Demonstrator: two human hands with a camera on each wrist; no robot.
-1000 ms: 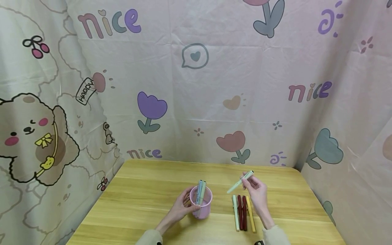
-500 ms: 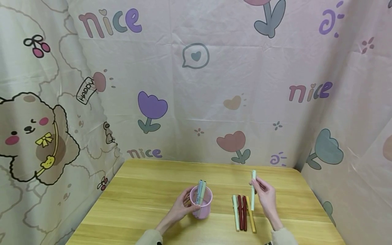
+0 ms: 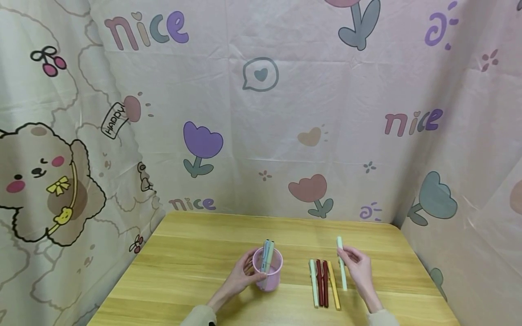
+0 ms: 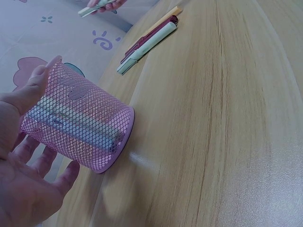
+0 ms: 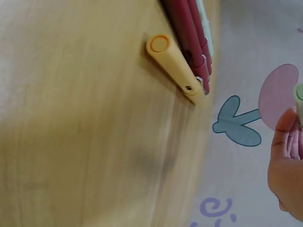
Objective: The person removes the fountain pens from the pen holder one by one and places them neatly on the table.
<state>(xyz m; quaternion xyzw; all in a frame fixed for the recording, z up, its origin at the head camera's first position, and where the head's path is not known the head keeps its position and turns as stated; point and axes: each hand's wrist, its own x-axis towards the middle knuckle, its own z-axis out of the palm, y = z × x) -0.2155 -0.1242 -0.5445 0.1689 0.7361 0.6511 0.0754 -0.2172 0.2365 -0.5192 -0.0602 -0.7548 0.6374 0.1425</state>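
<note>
Right hand: right hand (image 3: 358, 270) hangs low over the table (image 3: 195, 253), its fingers curled to pinch a pale green pen (image 3: 341, 263) near the pen's upper half.
Held pen: roughly upright, leaning slightly, its lower end at or just above the wood, just beside the row of pens (image 3: 324, 284).
Left hand: left hand (image 3: 240, 277) cups the pink mesh cup (image 3: 268, 274) from its left, thumb on the rim, fingers loosely spread along the wall.
Cup contents: two pens (image 3: 267, 255), pale blue and pale green, stand inside, tops above the rim; the left wrist view shows them through the mesh.
Row on table: a pale green pen, two dark red ones and a yellow pen (image 5: 176, 70) lie side by side, touching.
Writing: backdrop curtain (image 3: 285, 113) reads "nice" several times; a small tag reads "Happy".
</note>
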